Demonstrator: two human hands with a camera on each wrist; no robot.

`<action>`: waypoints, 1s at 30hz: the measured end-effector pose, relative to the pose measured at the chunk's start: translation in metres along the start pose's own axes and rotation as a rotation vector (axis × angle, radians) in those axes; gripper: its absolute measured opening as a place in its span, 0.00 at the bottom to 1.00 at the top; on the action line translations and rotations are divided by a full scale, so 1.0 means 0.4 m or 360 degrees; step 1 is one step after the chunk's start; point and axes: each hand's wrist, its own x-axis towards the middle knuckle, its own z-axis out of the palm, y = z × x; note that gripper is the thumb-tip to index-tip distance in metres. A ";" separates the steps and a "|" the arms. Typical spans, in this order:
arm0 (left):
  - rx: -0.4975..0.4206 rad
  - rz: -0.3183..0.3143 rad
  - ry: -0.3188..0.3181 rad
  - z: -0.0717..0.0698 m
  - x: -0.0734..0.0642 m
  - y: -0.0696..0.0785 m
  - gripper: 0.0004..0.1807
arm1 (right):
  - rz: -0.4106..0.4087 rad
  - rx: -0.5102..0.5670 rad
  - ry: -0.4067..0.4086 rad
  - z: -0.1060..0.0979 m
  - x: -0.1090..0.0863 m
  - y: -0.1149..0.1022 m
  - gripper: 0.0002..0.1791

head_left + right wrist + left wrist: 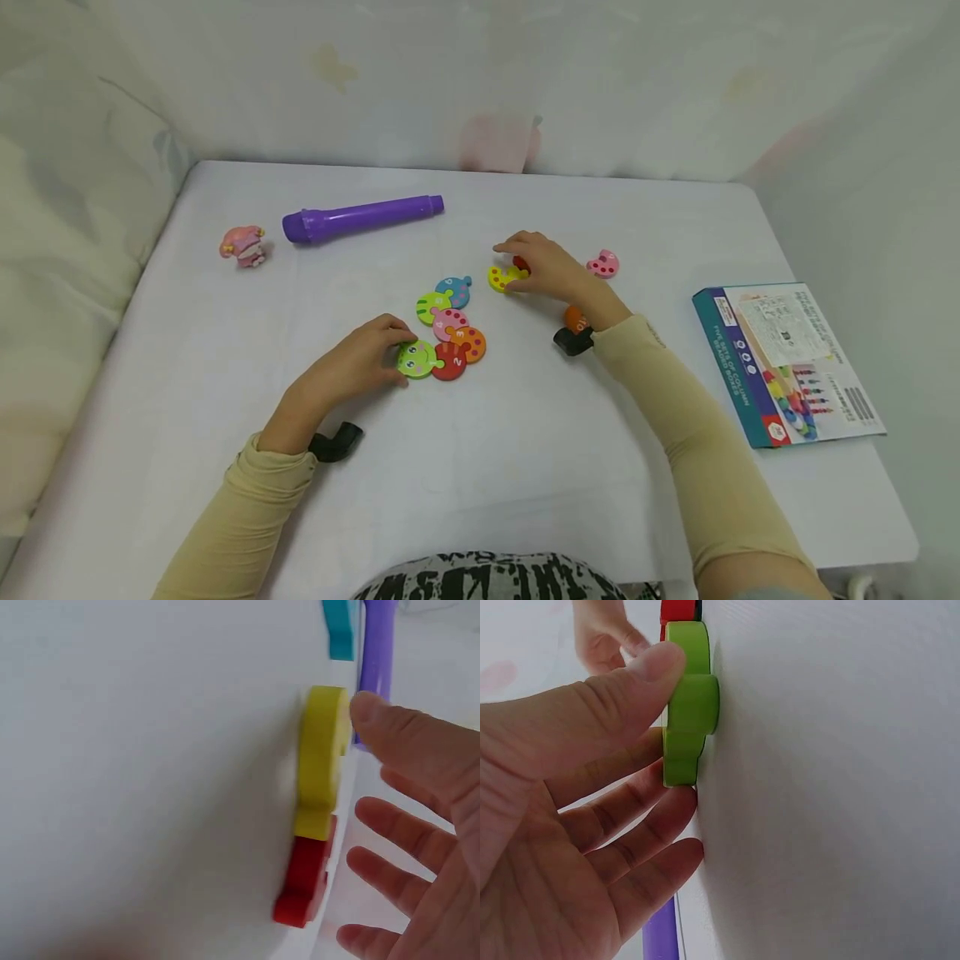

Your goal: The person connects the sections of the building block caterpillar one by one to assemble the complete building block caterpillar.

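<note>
My left hand (358,357) pinches the green smiling caterpillar-head puzzle piece (415,358) at the near end of a curved chain. In the left wrist view, the thumb presses the edge of that piece (692,705). Linked on from the head are a red piece (449,362), an orange one (469,342), a pink one (448,322), a striped green one (432,306) and a blue one (456,291). My right hand (551,273) hovers at a yellow dotted piece (319,750), fingers spread and relaxed. A second red piece (304,877) lies against the yellow one, partly hidden by the hand in the head view.
Loose pieces, one pink (603,264) and one orange (576,319), lie around the right wrist. A purple toy microphone (363,218) and a pink figurine (243,246) stand at the back left. A flat toy box (787,362) lies at the table's right edge.
</note>
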 end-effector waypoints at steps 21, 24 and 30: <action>0.0000 0.0011 -0.0004 0.004 0.000 0.002 0.31 | -0.0057 -0.0417 -0.0020 0.046 -0.019 -0.054 0.24; -0.0010 0.0000 -0.0005 0.004 0.000 0.002 0.31 | 0.0006 -0.0405 0.0017 0.050 -0.020 -0.055 0.38; -0.0025 -0.0002 -0.0006 0.005 0.001 0.003 0.31 | 0.0084 -0.0475 0.0065 0.051 -0.010 -0.063 0.41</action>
